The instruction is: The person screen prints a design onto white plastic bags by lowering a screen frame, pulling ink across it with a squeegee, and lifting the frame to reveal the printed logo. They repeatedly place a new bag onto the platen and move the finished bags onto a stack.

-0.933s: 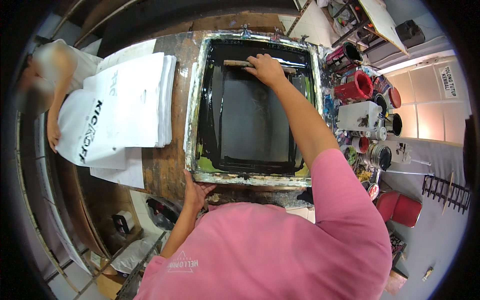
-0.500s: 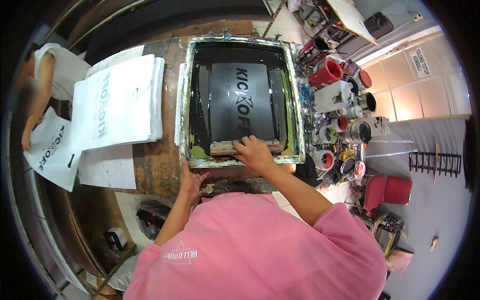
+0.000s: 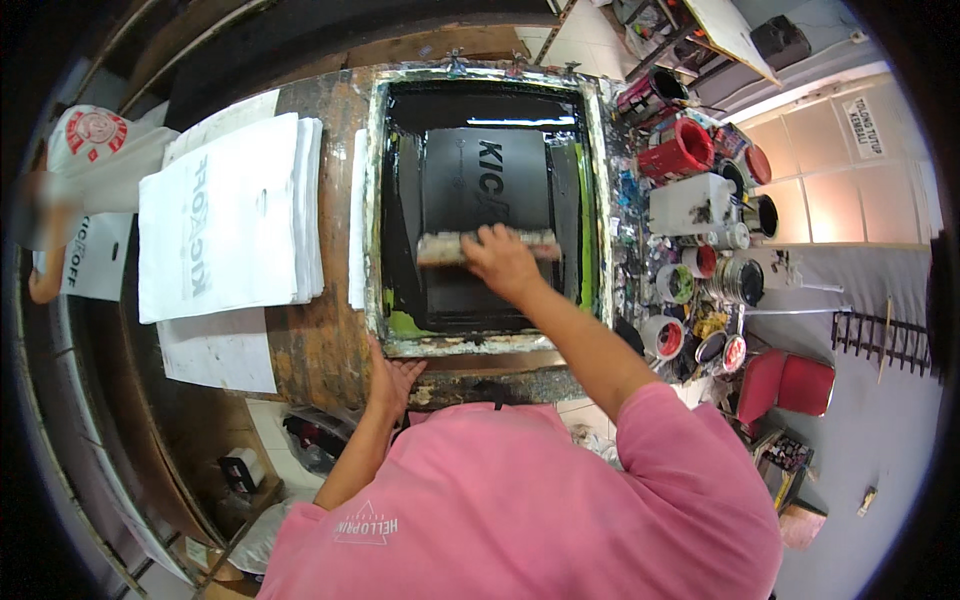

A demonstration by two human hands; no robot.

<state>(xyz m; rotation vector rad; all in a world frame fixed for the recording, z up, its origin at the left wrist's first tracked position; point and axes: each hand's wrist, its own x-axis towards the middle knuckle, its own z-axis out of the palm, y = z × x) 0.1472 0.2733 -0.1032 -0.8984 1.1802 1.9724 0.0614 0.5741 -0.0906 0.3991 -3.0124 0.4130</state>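
My right hand [image 3: 500, 262] is wrapped over the wooden handle of a squeegee [image 3: 541, 246], which lies crosswise on a screen-printing frame [image 3: 377, 215]. The mesh is smeared with black ink around a grey rectangle, and dark lettering [image 3: 490, 170] shows beyond the squeegee. Below the squeegee, the ink-dark part of the rectangle hides its lettering. At the frame's near left corner, my left hand [image 3: 395, 383] has its fingers stretched out and its thumb against the edge.
A stack of printed white sheets [image 3: 230, 215] sits left of the frame on the stained table [image 3: 310, 345]. Ink pots, including a red tub [image 3: 676, 147], and a white jug [image 3: 690, 204] crowd the right. At far left, another person holds a printed sheet [image 3: 92, 262].
My right hand has pushed the squeegee from the near end toward the middle of the screen. My left hand stays at the corner. The other person's sheet has moved farther away.
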